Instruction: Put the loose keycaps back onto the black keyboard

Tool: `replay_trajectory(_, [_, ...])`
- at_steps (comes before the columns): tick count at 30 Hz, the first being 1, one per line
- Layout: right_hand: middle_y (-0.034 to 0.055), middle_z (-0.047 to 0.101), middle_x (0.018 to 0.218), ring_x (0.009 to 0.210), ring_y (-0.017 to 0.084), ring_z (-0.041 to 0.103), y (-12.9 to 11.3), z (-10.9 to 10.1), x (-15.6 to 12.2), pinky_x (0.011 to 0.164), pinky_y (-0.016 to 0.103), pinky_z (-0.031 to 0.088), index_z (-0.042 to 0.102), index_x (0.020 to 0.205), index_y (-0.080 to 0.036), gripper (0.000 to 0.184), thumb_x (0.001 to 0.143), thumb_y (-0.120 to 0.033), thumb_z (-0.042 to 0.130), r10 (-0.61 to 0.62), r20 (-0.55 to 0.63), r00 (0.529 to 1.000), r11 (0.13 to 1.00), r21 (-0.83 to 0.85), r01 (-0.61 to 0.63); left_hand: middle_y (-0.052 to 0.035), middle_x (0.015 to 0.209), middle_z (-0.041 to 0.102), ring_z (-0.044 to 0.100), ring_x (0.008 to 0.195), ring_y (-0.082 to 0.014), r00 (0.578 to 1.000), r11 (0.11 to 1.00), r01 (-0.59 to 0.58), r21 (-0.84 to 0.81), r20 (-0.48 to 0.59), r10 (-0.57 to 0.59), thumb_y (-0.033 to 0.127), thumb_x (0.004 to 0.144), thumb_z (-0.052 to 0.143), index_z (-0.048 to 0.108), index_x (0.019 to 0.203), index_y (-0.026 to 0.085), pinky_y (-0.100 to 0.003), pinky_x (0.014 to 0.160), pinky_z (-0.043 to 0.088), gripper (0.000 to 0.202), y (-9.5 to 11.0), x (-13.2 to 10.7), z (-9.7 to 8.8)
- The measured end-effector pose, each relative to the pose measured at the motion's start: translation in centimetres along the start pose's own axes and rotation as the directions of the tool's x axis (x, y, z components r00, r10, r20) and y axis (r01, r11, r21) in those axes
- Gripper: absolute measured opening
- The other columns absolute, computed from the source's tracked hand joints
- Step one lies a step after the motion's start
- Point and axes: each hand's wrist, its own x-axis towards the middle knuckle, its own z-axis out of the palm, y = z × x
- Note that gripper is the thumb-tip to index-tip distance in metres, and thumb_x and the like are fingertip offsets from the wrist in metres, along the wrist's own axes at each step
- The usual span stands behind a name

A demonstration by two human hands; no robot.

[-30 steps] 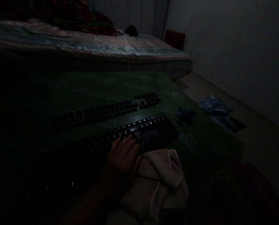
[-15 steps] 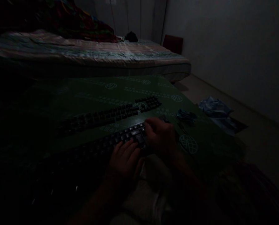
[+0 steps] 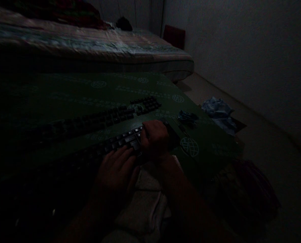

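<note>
black keyboard (image 3: pixel 97 152) is placed on the green bench (image 3: pixel 82 91), on its near side. its long axis is set obliquely, running from the dark lower left up to the right; the right end is pointed away from the wearer, towards a printed globe. a roughly parallel band of black keys (image 3: pixel 112 116) is laid just beyond it. the left hand (image 3: pixel 116 170) is rested palm down, its fingers extended and slightly spread over the keyboard. the right hand (image 3: pixel 155 136) is set just to its right, above the keyboard's right part, fingers curled in narrowly; whether a key is gripped cannot be told. pale cloth (image 3: pixel 146 206) is seen below the hands, partly covered by the forearms.
</note>
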Motion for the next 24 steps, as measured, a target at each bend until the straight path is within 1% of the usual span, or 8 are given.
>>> replay_trajectory(9, [0.0053,0.060,0.080,0.085,0.019,0.051,-0.4,0.8,0.1,0.078,0.031,0.040,0.057,0.075,-0.019,0.014,0.084,-0.017,0.046,0.025,-0.007,1.000,1.000,0.012,-0.025,-0.0196,0.109,0.063,0.054,0.109,-0.0354,0.998,0.999,-0.032,-0.001,-0.049,0.032,0.017,0.083,0.054,0.057,0.105,0.008,-0.053,0.090,0.044,0.024,-0.2,0.1,0.3])
replay_trajectory(12, [0.0064,0.061,0.079,0.085,0.019,0.053,-0.9,0.1,0.5,0.079,0.032,0.042,0.059,0.075,-0.018,0.018,0.085,-0.017,0.045,0.048,-0.026,0.999,0.998,0.040,-0.047,-0.0189,0.108,0.063,0.054,0.110,-0.0346,0.998,1.000,-0.026,-0.007,-0.062,0.025,0.016,0.083,0.054,0.057,0.104,0.009,-0.052,0.090,0.045,0.023,-0.1,0.1,0.3])
replay_trajectory(15, [0.0063,0.063,0.079,0.083,0.018,0.057,-1.9,-3.7,-1.1,0.078,0.032,0.046,0.063,0.078,-0.019,0.025,0.088,-0.019,0.041,0.057,0.028,0.998,0.983,0.175,-0.061,-0.0177,0.109,0.063,0.054,0.111,-0.0337,0.998,1.000,-0.010,-0.021,-0.061,0.009,0.017,0.085,0.050,0.056,0.105,0.011,-0.053,0.090,0.045,0.022,-0.2,-0.1,0.4])
replay_trajectory(16, [0.0055,0.064,0.080,0.083,0.018,0.059,-2.3,-5.6,-2.4,0.076,0.031,0.047,0.065,0.081,-0.022,0.025,0.089,-0.023,0.042,0.047,0.121,0.992,0.966,0.249,-0.076,-0.0177,0.110,0.063,0.054,0.111,-0.0338,0.998,1.000,-0.006,-0.022,-0.065,0.004,0.017,0.086,0.049,0.055,0.106,0.011,-0.053,0.089,0.045,0.022,-0.2,-0.1,0.4])
replay_trajectory(18, [0.0027,0.065,0.087,0.089,0.019,0.060,-2.9,-9.8,-5.7,0.071,0.032,0.051,0.066,0.094,-0.032,0.017,0.086,-0.033,0.051,0.071,0.413,0.908,0.925,0.313,-0.215,-0.0187,0.110,0.062,0.054,0.110,-0.0345,0.997,1.000,-0.006,-0.019,-0.074,0.004,0.018,0.086,0.048,0.056,0.105,0.011,-0.054,0.089,0.045,0.021,-0.2,-0.2,0.5])
replay_trajectory(19, [0.0011,0.066,0.087,0.086,0.019,0.061,-3.0,-11.7,-7.5,0.066,0.031,0.052,0.066,0.095,-0.036,0.015,0.085,-0.038,0.054,0.070,0.472,0.879,0.921,0.307,-0.238,-0.0195,0.110,0.062,0.055,0.109,-0.0352,0.997,1.000,-0.009,-0.015,-0.075,0.008,0.018,0.086,0.049,0.056,0.103,0.010,-0.055,0.088,0.045,0.021,-0.2,-0.1,0.4])
replay_trajectory(21, [0.0027,0.065,0.095,0.086,0.017,0.062,-2.7,-14.7,-10.8,0.066,0.029,0.052,0.064,0.099,-0.032,0.018,0.085,-0.042,0.056,0.109,0.534,0.839,0.921,0.263,-0.287,-0.0210,0.108,0.063,0.056,0.107,-0.0366,0.997,1.000,-0.024,-0.004,-0.078,0.023,0.017,0.085,0.052,0.058,0.100,0.007,-0.055,0.086,0.046,0.019,-0.1,0.0,0.3])
replay_trajectory(24, [0.0055,0.059,0.112,0.092,0.016,0.060,-1.2,-16.4,-14.2,0.076,0.031,0.052,0.059,0.108,-0.022,0.023,0.090,-0.035,0.051,0.247,0.591,0.768,0.915,0.120,-0.386,-0.0214,0.106,0.064,0.056,0.106,-0.0369,0.997,1.000,-0.025,-0.008,-0.077,0.024,0.016,0.084,0.053,0.059,0.098,0.006,-0.054,0.085,0.047,0.018,0.1,0.3,0.0])
